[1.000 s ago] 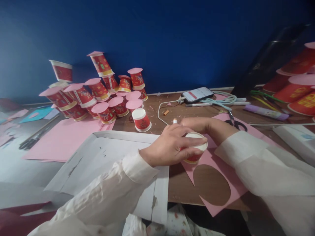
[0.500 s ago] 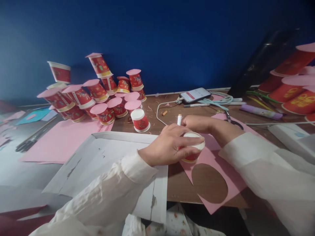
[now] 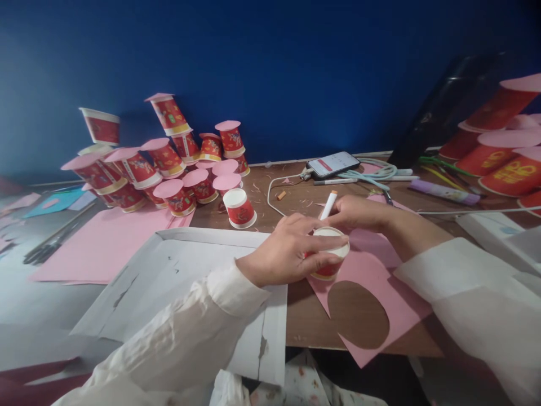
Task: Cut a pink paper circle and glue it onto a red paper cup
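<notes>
While the left hand (image 3: 291, 248) presses a red paper cup (image 3: 324, 272) against a pink sheet (image 3: 403, 299), the right hand (image 3: 357, 214) holds a white marker (image 3: 327, 207) just behind it. The left fingers are clamped on the cup, two of them laid across its pale top, a grip that seems to pin it down and steady it. The right fingers are closed around the marker, whose orange end leans up to the right; its lower end is hidden, so contact with the sheet cannot be confirmed. The cup sits near the sheet's round cut-out, through which the brown worktop (image 3: 308, 327) shows.

A small orange piece (image 3: 281, 195), perhaps the marker's cap, lies farther back. One single cup (image 3: 240, 212) stands just beyond the white tray (image 3: 203, 254), apart from the tiered cups (image 3: 169, 149), where pink discs appear to serve as flat platforms between levels. Pink paper (image 3: 114, 242) lies left of the tray, out from under the hands.

As for lettering, the phone (image 3: 333, 164) has a lit screen with a red band, its text too small to read. Larger cups (image 3: 499, 160) at far right bear gold emblems, possibly characters, but blur leaves them illegible. No brand is readable.
</notes>
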`<action>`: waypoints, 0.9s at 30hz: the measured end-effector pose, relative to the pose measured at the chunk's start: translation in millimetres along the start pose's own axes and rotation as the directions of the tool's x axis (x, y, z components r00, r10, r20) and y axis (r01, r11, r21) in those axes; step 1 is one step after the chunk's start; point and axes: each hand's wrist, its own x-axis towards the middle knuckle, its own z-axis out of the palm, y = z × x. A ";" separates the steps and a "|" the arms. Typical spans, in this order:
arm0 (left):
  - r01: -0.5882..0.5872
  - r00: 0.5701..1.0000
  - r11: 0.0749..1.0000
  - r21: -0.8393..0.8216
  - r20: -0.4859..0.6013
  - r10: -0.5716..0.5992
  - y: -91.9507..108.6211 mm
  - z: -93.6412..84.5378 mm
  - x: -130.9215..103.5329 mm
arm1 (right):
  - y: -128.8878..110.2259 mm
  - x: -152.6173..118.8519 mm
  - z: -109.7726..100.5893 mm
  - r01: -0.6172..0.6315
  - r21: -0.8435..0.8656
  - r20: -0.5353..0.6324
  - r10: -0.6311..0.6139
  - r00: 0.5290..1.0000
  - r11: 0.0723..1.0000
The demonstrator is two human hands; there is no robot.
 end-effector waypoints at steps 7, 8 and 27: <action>-0.001 1.000 1.000 0.002 -0.019 0.001 -0.1 0.9 -0.3 | 8.7 -18.5 -1.4 -0.015 0.058 -0.022 0.016 1.000 0.998; 0.001 1.000 1.000 0.002 -0.019 -0.001 -0.2 1.1 -0.4 | 9.5 -20.8 -1.1 -0.020 0.065 -0.026 0.021 0.999 0.998; 0.005 0.999 0.999 -0.034 -0.033 -0.006 -1.3 2.8 -0.4 | 16.8 -64.5 11.0 -0.051 -0.020 -0.185 0.046 0.982 0.999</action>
